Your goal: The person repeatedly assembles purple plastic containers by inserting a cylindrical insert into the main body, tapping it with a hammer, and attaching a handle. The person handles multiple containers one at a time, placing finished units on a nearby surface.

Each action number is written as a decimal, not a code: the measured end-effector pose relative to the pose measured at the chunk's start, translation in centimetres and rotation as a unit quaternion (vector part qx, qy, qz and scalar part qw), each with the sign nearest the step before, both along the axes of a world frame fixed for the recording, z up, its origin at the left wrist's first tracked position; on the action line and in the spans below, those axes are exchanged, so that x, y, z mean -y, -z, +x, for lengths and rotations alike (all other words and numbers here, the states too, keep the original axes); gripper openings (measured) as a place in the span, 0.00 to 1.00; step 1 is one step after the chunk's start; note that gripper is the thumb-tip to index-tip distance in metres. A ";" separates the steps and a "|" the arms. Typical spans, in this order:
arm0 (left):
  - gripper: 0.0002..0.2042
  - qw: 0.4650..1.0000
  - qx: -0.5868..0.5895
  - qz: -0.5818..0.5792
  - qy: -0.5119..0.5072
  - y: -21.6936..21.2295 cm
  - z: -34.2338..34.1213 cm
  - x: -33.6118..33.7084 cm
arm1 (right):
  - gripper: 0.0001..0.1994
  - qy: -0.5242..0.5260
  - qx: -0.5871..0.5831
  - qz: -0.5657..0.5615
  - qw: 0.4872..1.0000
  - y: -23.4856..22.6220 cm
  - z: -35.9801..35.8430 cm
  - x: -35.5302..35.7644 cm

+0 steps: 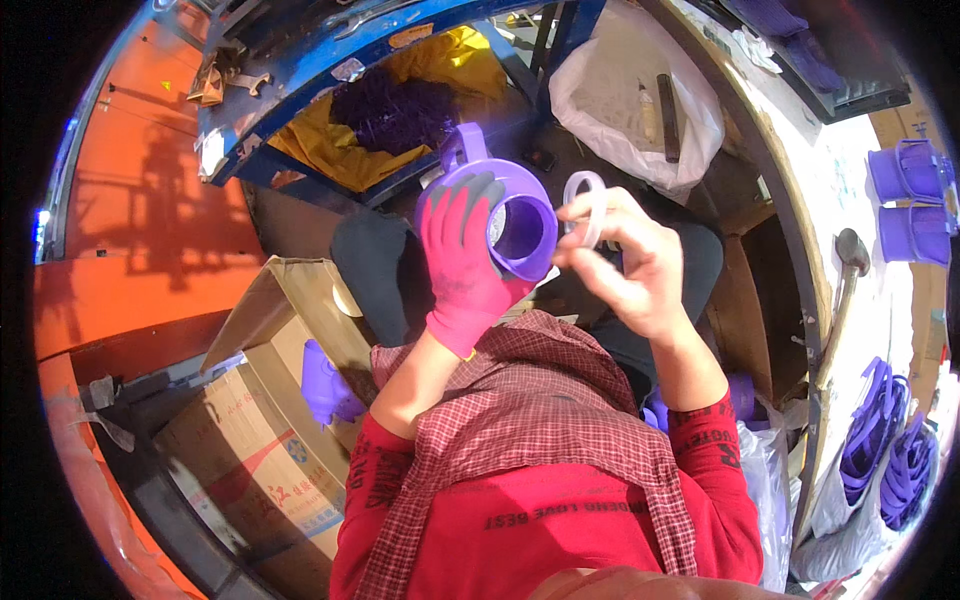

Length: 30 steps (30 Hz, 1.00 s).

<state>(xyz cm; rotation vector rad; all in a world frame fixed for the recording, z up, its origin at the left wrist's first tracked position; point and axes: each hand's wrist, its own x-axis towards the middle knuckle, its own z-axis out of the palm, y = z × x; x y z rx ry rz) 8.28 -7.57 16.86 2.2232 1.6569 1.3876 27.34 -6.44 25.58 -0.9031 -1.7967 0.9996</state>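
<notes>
My left hand (459, 265), in a pink glove with grey fingertips, is closed round a purple plastic mug-like container (515, 178). Its round open mouth is turned to the right, and a loop handle sticks out at the far side. Just right of that mouth, my bare right hand (640, 265) pinches a thin whitish ring (598, 212) between thumb and fingers. A small gap separates the ring from the rim. Both hands are above my lap, over a red checked apron (540, 400).
Left of me stands an open cardboard box (250, 450) with a purple part (328, 385) at its edge. A blue metal bench (300, 95) and a white bag (600, 90) are ahead. On the right-hand table lie a hammer (850, 260), purple pieces (912, 232) and purple strips (872, 430).
</notes>
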 end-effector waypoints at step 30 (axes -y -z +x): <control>0.35 0.993 -0.096 -0.056 0.041 1.4 0.5 1.4 | 0.08 -0.091 0.410 0.158 0.894 6.1 -1.4 0.8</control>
